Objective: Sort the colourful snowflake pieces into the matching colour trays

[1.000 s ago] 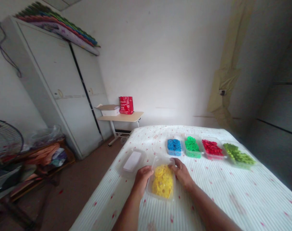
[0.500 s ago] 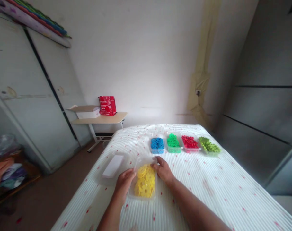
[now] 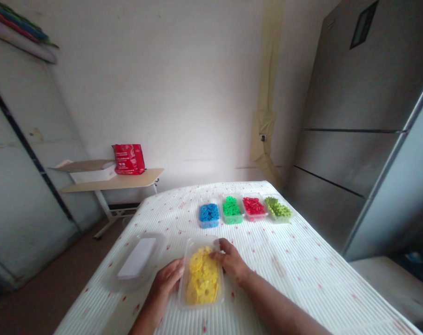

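A clear plastic container [image 3: 185,291] filled with yellow disc-shaped plastic pieces [image 3: 204,277] is at the near middle of the striped tablecloth. My left hand [image 3: 168,277] is closed against its left wall, with thumb and fingertips at the edge. At the far right corner, my right hand [image 3: 229,259] grips the rim, its thumb reaching over the inside near the yellow pieces. The fingers under or behind the walls are partly hidden. Left of my left hand lies a clear plastic lid [image 3: 157,242] with a white rectangular card or block [image 3: 137,258] on it.
Farther back stand containers of blue pieces [image 3: 209,212], green pieces [image 3: 232,207], red pieces [image 3: 253,205] and olive-green pieces [image 3: 278,208] in a row. A side table [image 3: 148,178] bears a red bag [image 3: 129,159] and a white box [image 3: 92,174]. A grey refrigerator [image 3: 347,158] stands right.
The view has turned to the right, so the room appears shifted left. The yellow-piece container sits slightly nearer and further right relative to the row, with both hands still at it.
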{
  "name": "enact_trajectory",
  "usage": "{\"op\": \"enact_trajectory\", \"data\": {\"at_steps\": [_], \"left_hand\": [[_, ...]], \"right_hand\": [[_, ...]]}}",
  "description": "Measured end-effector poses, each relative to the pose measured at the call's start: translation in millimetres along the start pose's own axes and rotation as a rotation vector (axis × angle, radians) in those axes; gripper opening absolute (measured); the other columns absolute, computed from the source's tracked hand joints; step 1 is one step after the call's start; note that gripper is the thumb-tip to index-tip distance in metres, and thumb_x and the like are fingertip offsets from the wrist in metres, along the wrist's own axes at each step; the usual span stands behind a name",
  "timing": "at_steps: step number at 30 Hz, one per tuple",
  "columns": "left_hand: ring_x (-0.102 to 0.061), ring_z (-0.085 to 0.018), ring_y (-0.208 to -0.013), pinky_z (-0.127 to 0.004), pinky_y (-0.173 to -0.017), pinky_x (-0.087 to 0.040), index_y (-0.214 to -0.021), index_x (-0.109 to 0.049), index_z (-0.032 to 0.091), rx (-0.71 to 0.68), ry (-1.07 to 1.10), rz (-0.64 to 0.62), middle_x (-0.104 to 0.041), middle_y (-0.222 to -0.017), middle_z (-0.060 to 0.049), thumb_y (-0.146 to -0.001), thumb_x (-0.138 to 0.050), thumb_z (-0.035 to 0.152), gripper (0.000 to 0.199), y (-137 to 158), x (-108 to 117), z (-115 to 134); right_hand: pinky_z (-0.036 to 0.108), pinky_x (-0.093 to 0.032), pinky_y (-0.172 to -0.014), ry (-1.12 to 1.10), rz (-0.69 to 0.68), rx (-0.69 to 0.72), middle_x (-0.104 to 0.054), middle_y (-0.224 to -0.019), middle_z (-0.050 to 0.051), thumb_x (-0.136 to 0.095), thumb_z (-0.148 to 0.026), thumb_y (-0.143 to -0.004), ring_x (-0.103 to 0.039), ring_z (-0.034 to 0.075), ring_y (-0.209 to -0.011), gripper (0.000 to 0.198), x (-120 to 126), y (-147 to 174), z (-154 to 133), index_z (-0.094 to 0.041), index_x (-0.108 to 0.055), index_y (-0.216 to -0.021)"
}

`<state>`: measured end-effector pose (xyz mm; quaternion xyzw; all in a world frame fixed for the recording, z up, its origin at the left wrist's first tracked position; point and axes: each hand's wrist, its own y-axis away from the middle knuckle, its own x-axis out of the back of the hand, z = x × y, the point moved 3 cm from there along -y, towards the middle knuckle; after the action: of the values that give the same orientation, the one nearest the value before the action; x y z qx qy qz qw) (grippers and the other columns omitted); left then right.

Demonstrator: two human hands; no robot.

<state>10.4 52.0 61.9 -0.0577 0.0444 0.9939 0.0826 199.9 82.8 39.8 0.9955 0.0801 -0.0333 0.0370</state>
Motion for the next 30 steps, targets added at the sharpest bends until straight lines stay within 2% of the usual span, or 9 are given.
{"op": "enact_trajectory", "data": {"at_steps": [4,10,14,16,19,22,26,28,30], "left_hand": [[-0.061,-0.027,-0.096,-0.034,-0.078,-0.049,-0.107,-0.064,0.016,0.024,0.043,-0.179,-0.067,-0.105,-0.010,-0.067,-0.064,0.048,0.052,2.1,-13.9,-3.6],[-0.061,-0.025,-0.085,-0.031,-0.071,-0.047,-0.112,-0.062,0.014,-0.034,-0.061,-0.380,-0.068,-0.097,-0.010,-0.068,-0.060,0.055,0.060,-1.6,-27.8,-15.6],[-0.059,-0.020,-0.078,-0.027,-0.068,-0.045,-0.110,-0.063,0.015,-0.031,-0.140,-0.405,-0.066,-0.090,-0.008,-0.066,-0.061,0.056,0.060,-1.0,-31.5,-17.8],[-0.057,-0.018,-0.073,-0.027,-0.066,-0.045,-0.106,-0.064,0.014,-0.014,-0.151,-0.379,-0.065,-0.085,-0.007,-0.064,-0.063,0.056,0.059,-0.8,-30.0,-19.8],[-0.057,-0.018,-0.073,-0.029,-0.067,-0.045,-0.103,-0.065,0.014,-0.007,-0.126,-0.331,-0.063,-0.090,-0.008,-0.064,-0.065,0.053,0.055,-0.7,-26.8,-22.1],[-0.057,-0.018,-0.073,-0.030,-0.068,-0.046,-0.101,-0.066,0.015,0.004,-0.111,-0.308,-0.061,-0.091,-0.008,-0.063,-0.065,0.053,0.053,-2.1,-24.7,-25.5],[-0.057,-0.018,-0.072,-0.031,-0.067,-0.046,-0.099,-0.067,0.015,0.001,-0.098,-0.315,-0.060,-0.090,-0.008,-0.062,-0.066,0.054,0.054,-6.0,-23.3,-31.7],[-0.057,-0.017,-0.072,-0.031,-0.067,-0.046,-0.099,-0.067,0.015,0.000,-0.098,-0.316,-0.060,-0.090,-0.008,-0.063,-0.066,0.053,0.053,-7.1,-23.0,-33.9],[-0.057,-0.017,-0.071,-0.031,-0.067,-0.046,-0.098,-0.067,0.015,-0.001,-0.097,-0.314,-0.060,-0.090,-0.008,-0.063,-0.066,0.052,0.051,-7.3,-23.5,-34.4]], "right_hand": [[0.022,-0.035,-0.047,-0.068,0.030,-0.029,-0.057,-0.067,-0.004,-0.066,-0.032,-0.058,-0.049,0.009,-0.049,0.030,23.8,10.1,-10.5,-0.020,-0.051,-0.082],[0.020,-0.024,-0.040,-0.070,0.092,-0.066,-0.051,-0.055,-0.007,-0.061,-0.029,-0.057,-0.041,0.007,-0.042,0.023,52.2,20.1,-16.1,-0.019,-0.049,-0.074],[0.020,-0.026,-0.042,-0.043,0.096,-0.069,-0.052,-0.057,-0.006,-0.062,-0.028,-0.055,-0.042,0.006,-0.044,0.026,59.2,24.1,-25.2,-0.018,-0.053,-0.077],[0.019,-0.025,-0.041,-0.024,0.098,-0.069,-0.050,-0.054,-0.007,-0.062,-0.026,-0.055,-0.040,0.006,-0.043,0.024,63.9,26.2,-31.6,-0.017,-0.053,-0.076],[0.019,-0.023,-0.040,-0.034,0.086,-0.055,-0.050,-0.053,-0.007,-0.061,-0.023,-0.055,-0.040,0.006,-0.042,0.020,78.9,30.8,-40.3,-0.016,-0.055,-0.073],[0.019,-0.027,-0.041,-0.053,0.085,-0.045,-0.055,-0.055,-0.005,-0.062,-0.024,-0.057,-0.044,0.007,-0.044,0.018,107.1,39.7,-46.5,-0.016,-0.057,-0.072],[0.021,-0.037,-0.046,-0.003,0.190,-0.065,-0.063,-0.063,-0.001,-0.067,-0.030,-0.057,-0.054,0.011,-0.051,0.024,161.7,59.7,-53.3,-0.016,-0.062,-0.076],[0.022,-0.042,-0.050,0.023,0.281,-0.070,-0.066,-0.069,0.002,-0.069,-0.032,-0.056,-0.058,0.013,-0.056,0.028,190.6,71.2,-57.2,-0.015,-0.064,-0.079],[0.022,-0.042,-0.048,0.040,0.441,-0.079,-0.066,-0.068,0.003,-0.070,-0.031,-0.053,-0.057,0.013,-0.053,0.031,218.4,82.6,-60.7,-0.014,-0.065,-0.079]]}}
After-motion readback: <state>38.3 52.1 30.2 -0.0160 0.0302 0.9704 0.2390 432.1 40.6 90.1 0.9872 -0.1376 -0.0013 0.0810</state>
